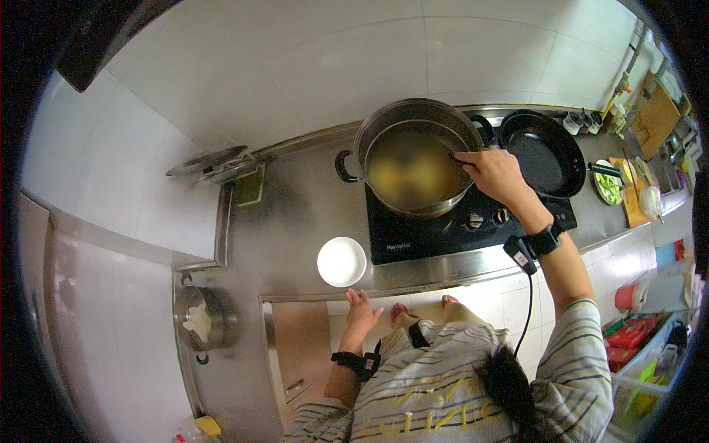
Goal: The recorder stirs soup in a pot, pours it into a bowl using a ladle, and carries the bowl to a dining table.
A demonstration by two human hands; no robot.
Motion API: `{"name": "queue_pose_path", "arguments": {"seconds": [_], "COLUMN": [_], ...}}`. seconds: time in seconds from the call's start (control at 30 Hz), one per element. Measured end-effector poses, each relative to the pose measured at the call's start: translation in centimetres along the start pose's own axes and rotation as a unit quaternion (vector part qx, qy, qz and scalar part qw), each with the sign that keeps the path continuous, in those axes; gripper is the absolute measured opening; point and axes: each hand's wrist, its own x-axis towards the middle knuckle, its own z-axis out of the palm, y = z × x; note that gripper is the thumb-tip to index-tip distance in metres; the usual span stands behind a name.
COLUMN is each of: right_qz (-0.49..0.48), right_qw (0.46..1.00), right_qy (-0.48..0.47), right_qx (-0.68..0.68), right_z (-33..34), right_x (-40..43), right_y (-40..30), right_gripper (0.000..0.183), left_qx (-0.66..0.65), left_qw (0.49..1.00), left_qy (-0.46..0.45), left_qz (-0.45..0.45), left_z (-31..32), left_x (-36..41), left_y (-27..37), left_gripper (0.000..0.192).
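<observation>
My right hand (pixel 496 170) grips the dark handle of a utensil (pixel 458 160) over the right side of a large steel pot (pixel 416 112). The utensil's far end is hard to make out, as the pot's yellowish contents are blurred. The pot stands on a black gas cooktop (pixel 396 232). My left hand (pixel 361 313) holds nothing, with its fingers apart at the counter's front edge. Just beyond its fingertips, a white bowl (pixel 342 262) sits on the steel counter (pixel 288 243).
A black frying pan (pixel 543 155) occupies the right burner, its handle pointing right. Farther right are a plate of cut green vegetables (pixel 610 189) and a wooden board (pixel 635 210). Pot lids (pixel 213 163) lean at the left wall. A second pot (pixel 219 318) holds a pale cloth.
</observation>
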Motion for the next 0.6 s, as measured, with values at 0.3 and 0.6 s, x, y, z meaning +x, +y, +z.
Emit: {"name": "queue_pose_path", "arguments": {"seconds": [0.3,0.6], "right_qz": [-0.073,-0.104], "right_qw": [0.997,0.992], "right_qy": [0.008,-0.023], "right_qx": [-0.034,-0.074], "right_z": [0.9,-1.5], "right_x": [-0.7,-1.8], "right_y": [-1.1,-0.1], "right_gripper": [0.030,0.027], "left_qx": [-0.001,0.021], "left_qw": [1.000,1.000], "left_qy": [-0.014,-0.007], "left_qz": [-0.008,-0.010], "left_z": [-0.4,0.0], "left_x": [0.3,0.3], "left_y": [0.5,0.3], "left_gripper": [0.086,0.087]}}
